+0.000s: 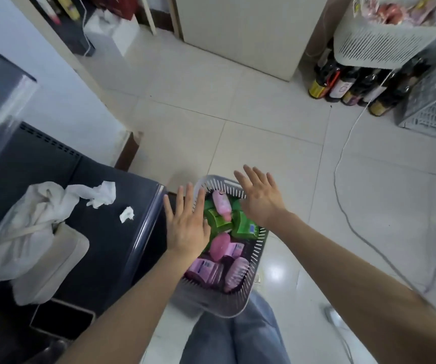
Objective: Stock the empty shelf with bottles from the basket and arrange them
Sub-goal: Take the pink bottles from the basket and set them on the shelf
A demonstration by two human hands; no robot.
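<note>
At the far left a dark grey flat top with a clear plastic edge [101, 195] is bearing a crumpled white cloth bag [27, 227], a wad of white tissue paper [101, 193], a smaller white paper scrap [127, 214] and a beige padded pouch [51, 261]. A black flat device [61, 321] is lying just below the pouch.

The left hand [188, 229] is hovering palm down over the left rim of the grey slotted plastic basket [260, 249]. Its fingers are straight and spread, grasping nothing. The fingertips [188, 187] are reaching to the basket's far left corner, and whether they are touching the rim cannot be told.

The basket is standing on the pale tiled floor [264, 122], just ahead of the person's blue-jeaned legs [237, 337]. In it a pink plastic bottle [221, 204] is lying tilted on top of green plastic packs [245, 227], between the two hands and below them. A second pink bottle [219, 246] is lying just beside the left wrist, and more pink bottles with pale labels [205, 269] are filling the near end. The labels and the green packs are showing small blue patches, but no writing is readable.

The right hand [260, 199] is hovering over the basket's far right rim, fingers straight, fanned out and released, holding nothing.

Further right a white cable [343, 158] is trailing over the tiles. At the upper right, dark glass bottles with paper labels [343, 88] are standing under a white slotted basket [385, 46], beside a grey plastic crate [432, 114]; their labels are too blurred to read.
</note>
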